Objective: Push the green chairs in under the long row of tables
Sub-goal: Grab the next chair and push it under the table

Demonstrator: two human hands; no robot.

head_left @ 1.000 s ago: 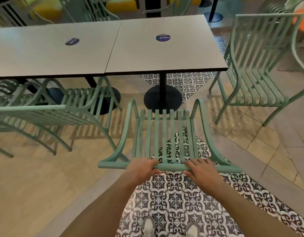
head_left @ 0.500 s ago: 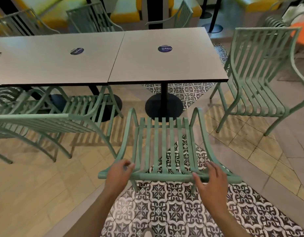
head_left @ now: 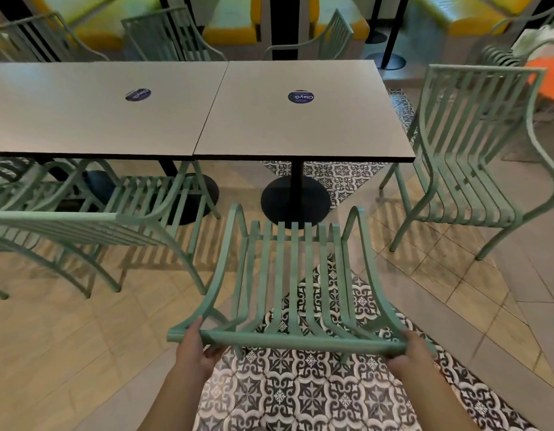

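A green slatted metal chair (head_left: 293, 275) stands in front of me, facing the long row of grey tables (head_left: 300, 129). Its seat front lies just short of the right table's black round base (head_left: 296, 197). My left hand (head_left: 193, 348) grips the left end of the chair's top rail, thumb over the rail. My right hand (head_left: 409, 353) grips the right end of the same rail, fingers hidden behind it. A second green chair (head_left: 107, 219) on the left sits partly under the left table. A third green chair (head_left: 468, 157) stands off the table's right end.
More green chairs (head_left: 173, 35) stand along the far side of the tables. Yellow benches (head_left: 232, 26) fill the background. An orange seat (head_left: 549, 76) shows at the far right. The floor is beige tile with a patterned black-and-white strip (head_left: 303, 393) under me.
Both hands slid outward along the top rail, from near its middle to its two ends. The view has risen and shows more of the far side.
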